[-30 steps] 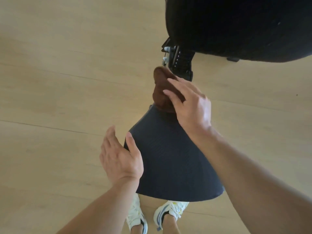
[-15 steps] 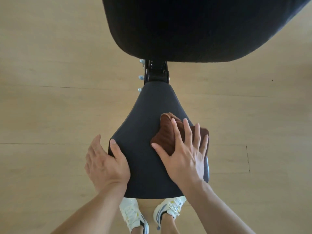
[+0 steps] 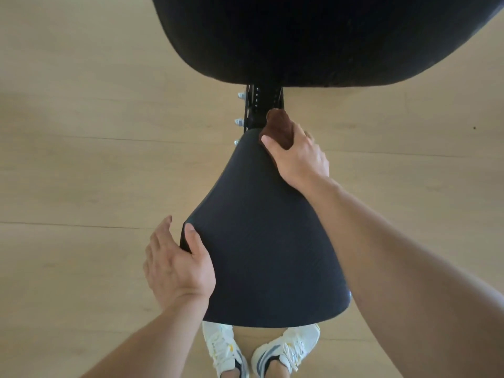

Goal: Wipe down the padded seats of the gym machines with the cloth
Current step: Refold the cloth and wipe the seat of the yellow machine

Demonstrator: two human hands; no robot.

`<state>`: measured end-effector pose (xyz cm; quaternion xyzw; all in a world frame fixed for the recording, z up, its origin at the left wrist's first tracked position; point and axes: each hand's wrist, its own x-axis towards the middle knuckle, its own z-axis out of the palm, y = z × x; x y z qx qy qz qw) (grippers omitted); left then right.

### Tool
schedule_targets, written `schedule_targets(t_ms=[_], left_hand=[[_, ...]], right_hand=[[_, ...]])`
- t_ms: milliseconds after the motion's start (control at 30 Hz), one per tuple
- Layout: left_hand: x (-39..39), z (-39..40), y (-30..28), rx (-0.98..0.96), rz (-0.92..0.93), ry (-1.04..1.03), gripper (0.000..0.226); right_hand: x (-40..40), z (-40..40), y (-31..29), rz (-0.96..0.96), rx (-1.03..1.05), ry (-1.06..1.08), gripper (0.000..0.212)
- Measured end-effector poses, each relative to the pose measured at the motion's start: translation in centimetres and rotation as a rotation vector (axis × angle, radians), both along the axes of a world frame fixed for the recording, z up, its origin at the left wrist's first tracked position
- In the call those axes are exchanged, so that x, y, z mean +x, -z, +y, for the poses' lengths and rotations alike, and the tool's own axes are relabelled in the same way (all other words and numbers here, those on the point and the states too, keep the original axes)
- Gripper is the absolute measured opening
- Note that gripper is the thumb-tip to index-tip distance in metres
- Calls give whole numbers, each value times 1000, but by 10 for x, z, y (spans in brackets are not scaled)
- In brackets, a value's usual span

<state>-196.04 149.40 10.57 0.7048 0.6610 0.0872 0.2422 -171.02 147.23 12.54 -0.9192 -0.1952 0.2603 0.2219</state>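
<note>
A dark padded seat (image 3: 261, 241), narrow at the far end and wide near me, fills the middle of the view. My right hand (image 3: 298, 156) grips a brown cloth (image 3: 279, 128) at the seat's narrow far tip, on its right edge. My left hand (image 3: 177, 263) holds the seat's near left edge, with the thumb on top and the fingers down the side. Part of the cloth is hidden under my right hand.
A large black back pad (image 3: 313, 36) hangs over the top of the view. A black metal post (image 3: 257, 110) with silver bolts joins it to the seat. Light wood floor (image 3: 81, 132) lies all around. My white trainers (image 3: 226, 353) stand under the seat's near edge.
My right hand slid the cloth from the seat's near right side up to its narrow far tip. My left hand stayed on the left edge.
</note>
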Motion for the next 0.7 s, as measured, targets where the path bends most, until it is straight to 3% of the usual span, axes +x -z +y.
schedule_targets(t_ms=[233,367,567,700], left_hand=[[4,-2,-6,-31,1,-27,62],[4,-3,-6,-39,9,-25,60],[3,-3,-1,-12,-18,-40,60],[4,-4,-3,16,-36,-45,56]], right_hand=[[-55,-59,-12,-149,-104,-132,65],[-52,-35,0,-209,-57,-219,66],[-31,33,12,-297,-53,-497,66],[-55,31,4,-254,33,-782,66]])
